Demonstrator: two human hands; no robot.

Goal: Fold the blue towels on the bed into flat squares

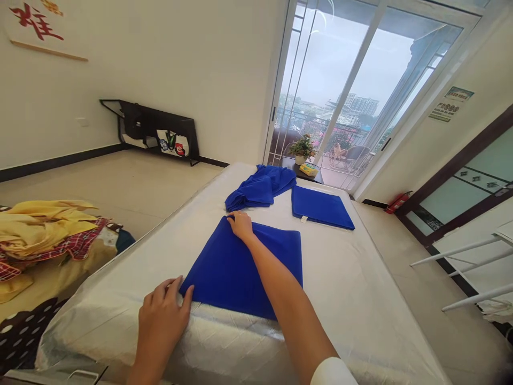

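Note:
A folded blue cloth (232, 267) lies flat at the near end of the bed, roughly square. At its near left corner, my left hand (164, 307) has thumb and fingers closed around the edge. My right hand (241, 225) reaches across the cloth to its far left corner, with fingertips bent onto that corner; the forearm covers part of the right side. Beyond it lies a rumpled pile of blue cloth (256, 190). To the right rests a flat, neatly folded blue cloth (320, 207) with a small white label at its edge.
The bed's mattress (340, 299) has a shiny, clear-looking cover. Left of it are heaped yellow and plaid fabrics (48, 230). A dark small table (315, 176) with a potted plant (302, 148) stands at the far end. White metal legs (460, 267) stick out on the right.

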